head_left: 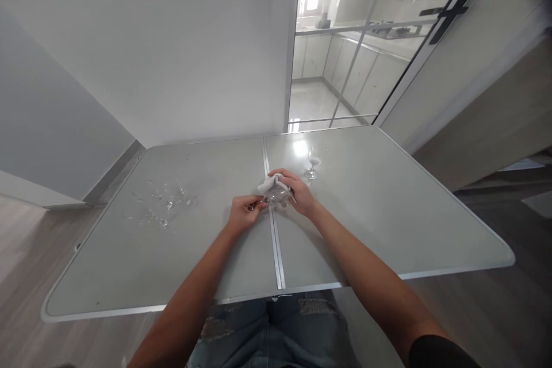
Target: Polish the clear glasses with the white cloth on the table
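Over the middle seam of the table, a clear stemmed glass (278, 198) is held on its side between both hands. My left hand (245, 213) pinches it at the stem and foot end. Around the bowl end curls my right hand (297, 188), pressing a white cloth (272, 181) against the glass. Part of the cloth is hidden behind the fingers. Beyond my right hand, another stemmed glass (313, 162) stands upright on the table. To the left lies a cluster of several clear glasses (166, 201), their outlines hard to separate.
The pale folding table (366, 230) has a metal strip (276, 253) across its middle and a metal rim. A white wall (207, 57) and a glazed door (340, 69) rise behind its far edge. Wooden floor (26, 241) shows at the left.
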`<act>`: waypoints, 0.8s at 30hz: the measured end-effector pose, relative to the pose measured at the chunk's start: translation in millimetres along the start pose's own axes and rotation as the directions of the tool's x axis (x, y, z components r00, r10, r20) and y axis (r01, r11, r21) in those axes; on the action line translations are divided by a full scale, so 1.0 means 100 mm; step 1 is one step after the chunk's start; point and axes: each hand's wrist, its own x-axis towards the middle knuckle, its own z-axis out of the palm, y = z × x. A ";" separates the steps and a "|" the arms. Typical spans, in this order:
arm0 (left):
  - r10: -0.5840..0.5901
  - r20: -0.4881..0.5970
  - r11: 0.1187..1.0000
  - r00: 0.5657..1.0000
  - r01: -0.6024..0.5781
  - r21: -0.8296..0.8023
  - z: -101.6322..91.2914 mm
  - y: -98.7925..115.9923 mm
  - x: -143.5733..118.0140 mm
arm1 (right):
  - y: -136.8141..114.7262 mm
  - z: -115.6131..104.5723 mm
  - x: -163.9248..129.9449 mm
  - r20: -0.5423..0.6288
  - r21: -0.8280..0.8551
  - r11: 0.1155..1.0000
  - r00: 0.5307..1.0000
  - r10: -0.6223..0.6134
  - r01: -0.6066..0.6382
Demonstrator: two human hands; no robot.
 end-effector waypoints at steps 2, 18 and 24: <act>-0.058 -0.033 0.993 0.998 0.054 -0.107 0.02 -0.01 0.01 | 0.05 0.04 0.02 -0.028 0.185 0.982 0.999 0.036 -0.030; -0.354 -0.214 0.843 0.911 0.211 -0.494 0.13 -0.04 0.09 | 0.56 0.30 0.00 0.214 -0.715 0.519 0.853 -0.475 0.469; -0.190 -0.253 0.968 0.949 0.138 -0.207 0.06 -0.17 0.03 | 0.28 0.19 0.01 0.640 -0.724 0.081 0.711 -0.291 0.685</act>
